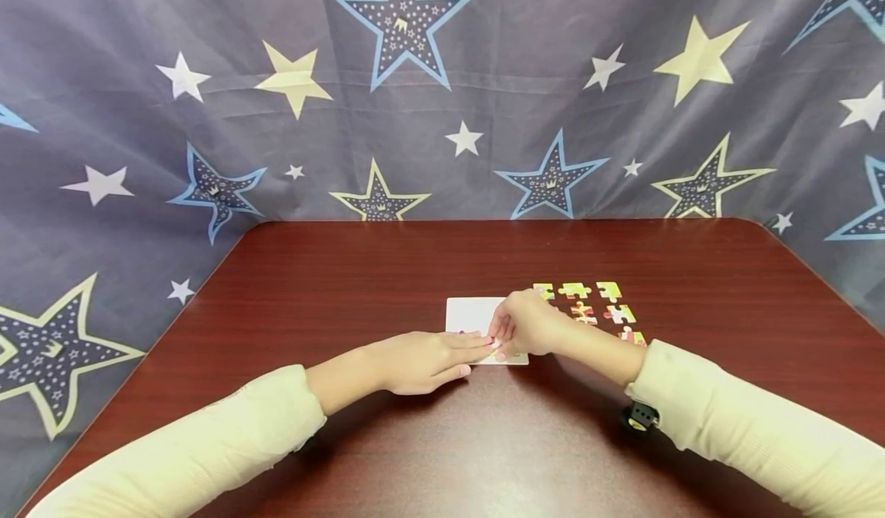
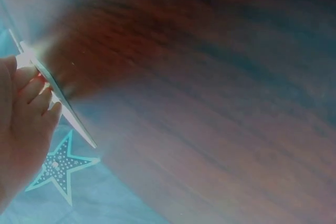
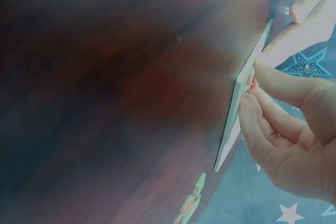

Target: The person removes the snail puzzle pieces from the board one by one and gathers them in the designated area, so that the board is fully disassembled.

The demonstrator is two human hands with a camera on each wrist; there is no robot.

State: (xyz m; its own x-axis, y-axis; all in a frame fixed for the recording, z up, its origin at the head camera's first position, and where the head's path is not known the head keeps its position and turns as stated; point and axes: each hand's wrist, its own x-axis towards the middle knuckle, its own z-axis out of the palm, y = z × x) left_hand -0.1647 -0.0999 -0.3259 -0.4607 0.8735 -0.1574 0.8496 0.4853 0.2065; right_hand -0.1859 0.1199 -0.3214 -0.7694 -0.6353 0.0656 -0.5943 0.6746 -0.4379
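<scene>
A white puzzle board lies on the table, with both hands over its near part. My left hand reaches in from the left. Its fingers are extended and rest on the board beside some coloured puzzle pieces, which the hands largely cover. From the right, my right hand bends down over the same spot. Thumb and fingers pinch a small reddish puzzle piece at the board's surface, as the right wrist view shows. In the left wrist view, the left fingers lie along the board's edge.
Several loose jigsaw pieces with yellow, green and red print lie right of the board, partly behind the right forearm. The dark red wooden table reaches back to a grey curtain printed with stars.
</scene>
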